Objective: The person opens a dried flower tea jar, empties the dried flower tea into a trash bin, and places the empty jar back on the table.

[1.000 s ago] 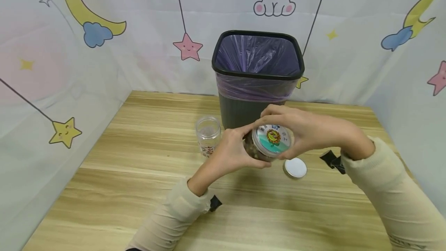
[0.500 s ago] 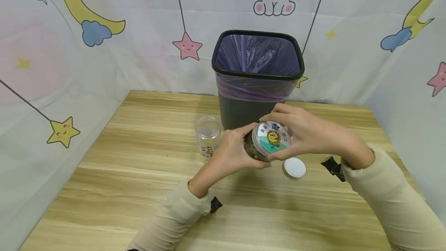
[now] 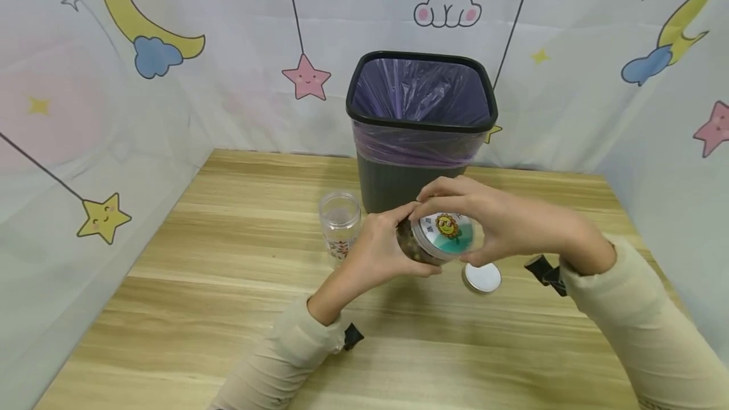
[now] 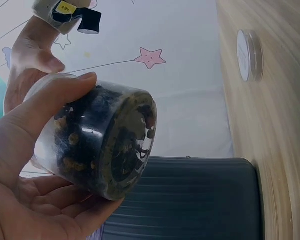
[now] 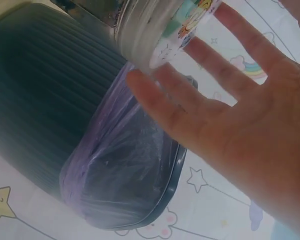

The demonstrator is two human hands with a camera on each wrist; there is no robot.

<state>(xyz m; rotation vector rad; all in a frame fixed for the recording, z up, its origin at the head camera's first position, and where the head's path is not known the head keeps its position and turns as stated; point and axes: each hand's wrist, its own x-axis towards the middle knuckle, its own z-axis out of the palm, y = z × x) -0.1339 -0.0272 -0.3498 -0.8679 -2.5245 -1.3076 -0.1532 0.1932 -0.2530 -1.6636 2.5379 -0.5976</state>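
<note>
In the head view my left hand point(image 3: 378, 245) grips the body of a clear jar point(image 3: 411, 242) with dark, lumpy contents, tilted and held above the table. The left wrist view shows the jar's base point(image 4: 127, 145) with thumb on one side and fingers on the other. A lid point(image 3: 450, 233) with a sunflower label sits on the jar, facing right. My right hand point(image 3: 495, 217) spreads around this lid, fingertips at its far edge and thumb slightly off it. Seen from the right wrist, the fingers point(image 5: 230, 75) are extended and spread beside the lid.
A dark bin point(image 3: 398, 182) with a purple liner stands behind the hands. An uncapped clear jar point(image 3: 340, 214) is left of it on the wooden table point(image 3: 228, 258). A loose white lid point(image 3: 483, 277) lies at right. Printed cloth surrounds the table.
The sunflower label has turned; between the last two frames it goes counterclockwise. My right fingers shifted around the lid, and the thumb moved off its edge. The left hand stays in place.
</note>
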